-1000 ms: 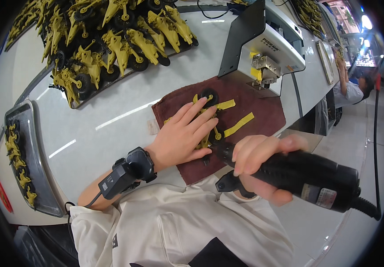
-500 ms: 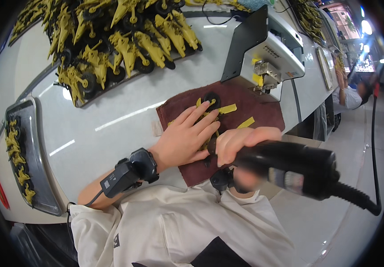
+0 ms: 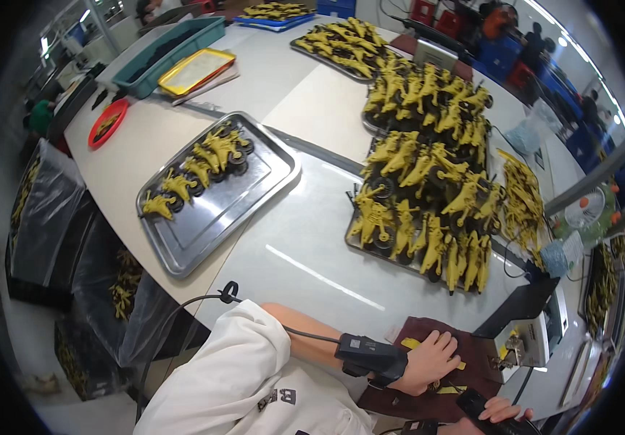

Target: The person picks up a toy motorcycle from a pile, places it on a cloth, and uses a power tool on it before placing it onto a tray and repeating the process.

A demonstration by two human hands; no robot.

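Maroon cloth point(image 3: 392, 406) covers the work position on the grey table point(image 3: 305, 217), near the lower edge of the view. The left hand point(image 3: 428, 365) lies palm down over the cloth. The workpiece is beneath this hand and mostly hidden by it; a yellow piece point(image 3: 410, 343) shows beside the fingers and a yellow strip point(image 3: 452, 390) lies nearer the body. Whether the left fingers grip or only press cannot be told. The right hand point(image 3: 499, 409) is closed around a black hand-held tool point(image 3: 472, 401); the lower edge of the view cuts off part of both. A black wrist unit point(image 3: 374, 357) is strapped to the left wrist, with a cable point(image 3: 182, 306) trailing from it past the sleeve.

Obstructions: a pale dispenser point(image 3: 537, 344) with an upright black panel point(image 3: 519, 308) stands at the right edge of the cloth, just beside the working area. Beyond the cloth, trays loaded with yellow assemblies point(image 3: 428, 174) occupy much of the table.

To the left, a metal tray point(image 3: 272, 177) carries a row of wheeled assemblies point(image 3: 198, 170). Farther off are a red dish point(image 3: 118, 110), a teal bin point(image 3: 142, 88) and a yellow tray point(image 3: 196, 71). A green fan point(image 3: 588, 206) stands at the right.
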